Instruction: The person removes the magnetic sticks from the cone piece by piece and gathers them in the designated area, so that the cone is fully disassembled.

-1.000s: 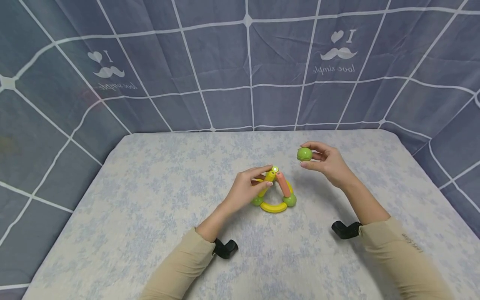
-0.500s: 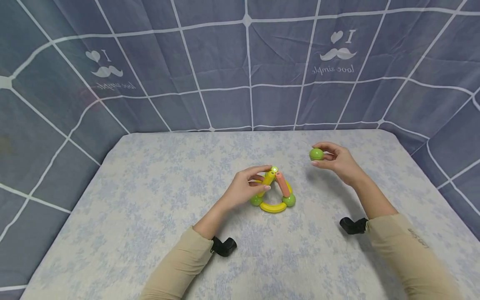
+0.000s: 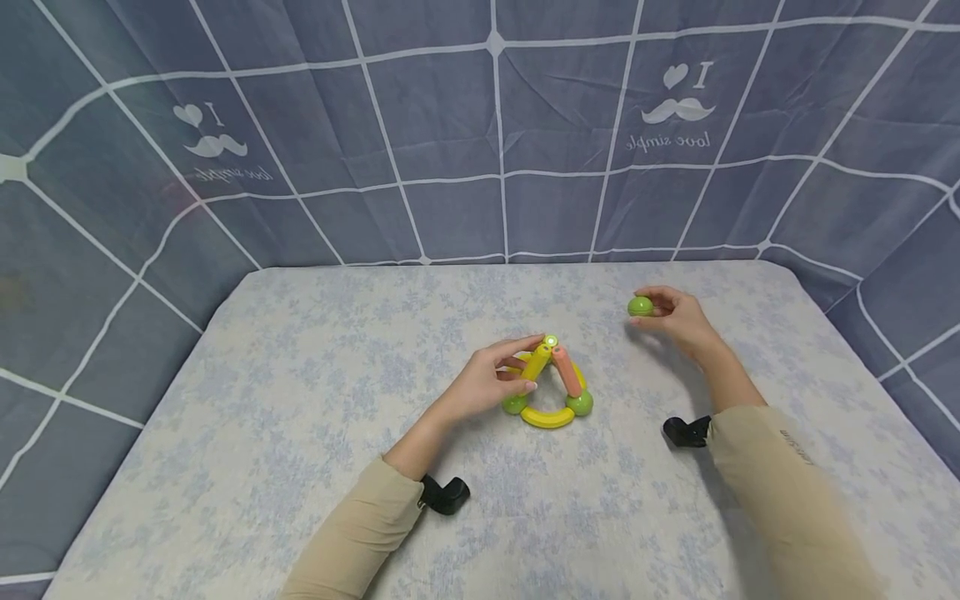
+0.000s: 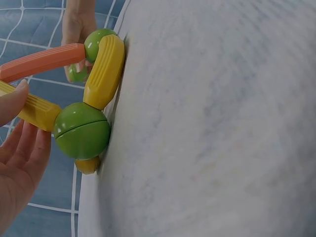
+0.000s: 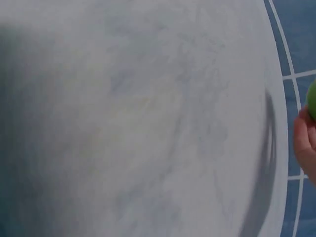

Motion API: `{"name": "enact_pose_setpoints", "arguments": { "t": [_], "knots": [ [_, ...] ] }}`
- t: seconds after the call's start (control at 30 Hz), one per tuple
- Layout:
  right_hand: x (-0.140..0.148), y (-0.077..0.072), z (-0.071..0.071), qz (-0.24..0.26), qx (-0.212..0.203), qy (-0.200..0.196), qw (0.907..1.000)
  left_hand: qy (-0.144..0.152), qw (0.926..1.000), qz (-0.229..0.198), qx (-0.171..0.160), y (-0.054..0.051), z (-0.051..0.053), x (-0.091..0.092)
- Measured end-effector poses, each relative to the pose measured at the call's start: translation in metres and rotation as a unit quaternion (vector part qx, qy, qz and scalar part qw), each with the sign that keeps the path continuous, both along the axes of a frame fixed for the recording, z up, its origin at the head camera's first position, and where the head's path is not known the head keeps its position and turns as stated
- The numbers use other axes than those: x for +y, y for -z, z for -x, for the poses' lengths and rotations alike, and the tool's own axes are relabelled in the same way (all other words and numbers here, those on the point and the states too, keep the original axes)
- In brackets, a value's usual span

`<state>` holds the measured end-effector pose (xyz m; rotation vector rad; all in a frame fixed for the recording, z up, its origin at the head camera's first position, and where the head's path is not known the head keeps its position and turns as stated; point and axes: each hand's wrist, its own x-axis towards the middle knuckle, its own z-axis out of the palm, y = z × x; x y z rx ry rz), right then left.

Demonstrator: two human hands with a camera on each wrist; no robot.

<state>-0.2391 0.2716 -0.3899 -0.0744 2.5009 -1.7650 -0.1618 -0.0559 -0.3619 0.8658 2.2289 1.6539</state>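
My left hand (image 3: 483,383) holds a yellow ridged rod (image 4: 39,112) between thumb and fingers. Its lower end meets a green ball (image 4: 82,131) on the tabletop. Beside it an orange rod (image 3: 567,372) leans inward from a second green ball (image 3: 581,403), and the rod tops nearly meet by a pale round end (image 3: 551,341). A curved yellow piece (image 3: 547,419) joins the two balls at the front; more yellow shows behind. Off to the right and apart from this frame, my right hand (image 3: 684,323) pinches a loose green ball (image 3: 640,307) above the table.
The pale floral tabletop (image 3: 300,400) ends at a blue-grey curtain with white lines (image 3: 450,217), which also hangs at both sides. Black wrist mounts sit at the left cuff (image 3: 446,495) and the right cuff (image 3: 686,432).
My right hand has carried the green ball to the right, away from the frame. My left hand stays at the yellow rod, its thumb slightly lower.
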Motion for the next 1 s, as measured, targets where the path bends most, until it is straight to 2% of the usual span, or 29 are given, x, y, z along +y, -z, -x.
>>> {"name": "enact_pose_setpoints", "arguments": {
  "t": [0.13,0.27,0.43,0.67,0.9,1.0],
  "knots": [
    [0.001,0.008,0.002,-0.043,0.006,0.024,0.9988,0.016,0.9998,0.008,0.0,0.001,0.0,-0.001],
    [-0.004,0.013,0.002,-0.089,-0.011,0.052,0.9947,0.031,0.9994,0.012,0.006,0.0,0.001,0.0],
    [-0.01,0.015,0.006,-0.11,-0.026,0.086,0.9899,0.042,0.9991,0.01,0.002,0.0,0.003,0.002],
    [-0.011,0.02,0.017,-0.145,-0.02,0.088,0.9854,0.041,0.9991,0.011,-0.004,0.002,0.006,0.0],
    [-0.013,0.015,0.017,-0.132,-0.026,0.07,0.9884,0.041,0.9991,0.007,-0.002,0.029,0.02,-0.002],
    [-0.012,0.015,0.018,-0.126,-0.032,0.062,0.9895,0.043,0.999,0.011,0.0,0.03,0.022,-0.005]
  ]
}}
